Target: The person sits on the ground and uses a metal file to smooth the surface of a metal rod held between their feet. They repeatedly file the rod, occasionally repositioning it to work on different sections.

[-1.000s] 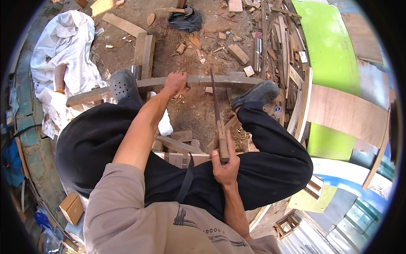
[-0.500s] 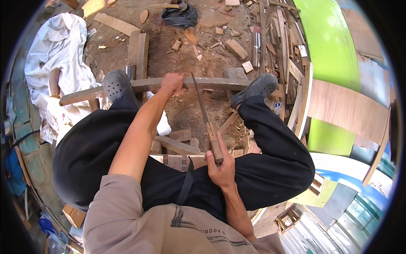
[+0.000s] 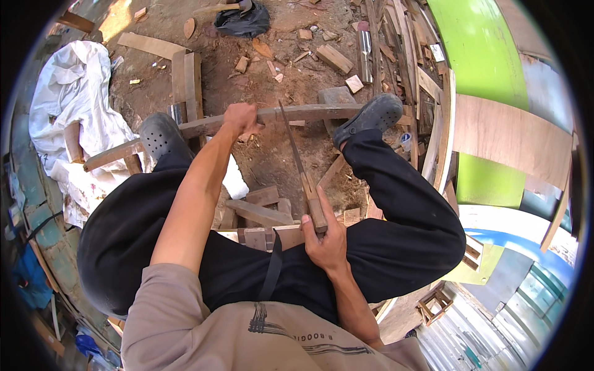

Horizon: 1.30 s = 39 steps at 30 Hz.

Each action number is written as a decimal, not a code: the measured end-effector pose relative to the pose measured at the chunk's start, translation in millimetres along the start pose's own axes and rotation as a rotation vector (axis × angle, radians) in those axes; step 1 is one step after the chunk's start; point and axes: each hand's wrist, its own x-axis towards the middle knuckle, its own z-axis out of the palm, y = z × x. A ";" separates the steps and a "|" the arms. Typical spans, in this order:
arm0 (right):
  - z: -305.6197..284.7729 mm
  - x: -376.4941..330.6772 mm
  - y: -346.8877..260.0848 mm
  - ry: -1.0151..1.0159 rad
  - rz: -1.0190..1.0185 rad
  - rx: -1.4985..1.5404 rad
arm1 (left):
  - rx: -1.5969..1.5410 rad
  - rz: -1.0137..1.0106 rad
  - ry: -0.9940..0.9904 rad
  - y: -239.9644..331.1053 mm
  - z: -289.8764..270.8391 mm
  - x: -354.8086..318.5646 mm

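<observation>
A long wooden beam [image 3: 303,112] lies crosswise in front of me, slightly tilted down to the left. My left hand [image 3: 241,117] is closed over it near its middle. My right hand [image 3: 327,244] wraps round the wooden handle [image 3: 315,213] of a handsaw, low between my thighs. The narrow saw blade [image 3: 293,142] points away from me, seen nearly edge-on. Its far end reaches the beam just right of my left hand; whether the teeth touch the wood I cannot tell. My dark clogs [image 3: 162,137] rest against the beam at both sides.
Wood offcuts [image 3: 260,213] lie between my legs. A white cloth [image 3: 71,93] is heaped at the left. Farther off are a black plastic bag [image 3: 244,20], a chisel-like tool [image 3: 365,55] and scattered scraps. Long strips and a green panel [image 3: 482,62] line the right.
The whole view has shifted slightly, with the ground moving left in it. The gap between my left hand and the saw blade looks a little wider. Both hands keep their grip.
</observation>
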 end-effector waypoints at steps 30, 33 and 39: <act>25.7 23.5 -27.4 0.004 0.061 0.085 | -0.026 0.009 0.112 -1.3 10.6 -9.3; 43.2 48.3 -28.4 0.023 0.125 0.011 | -0.032 0.022 0.080 1.6 9.2 -5.3; 26.9 24.1 -29.4 0.026 0.049 -0.004 | -0.031 0.028 0.104 -3.5 11.5 -7.7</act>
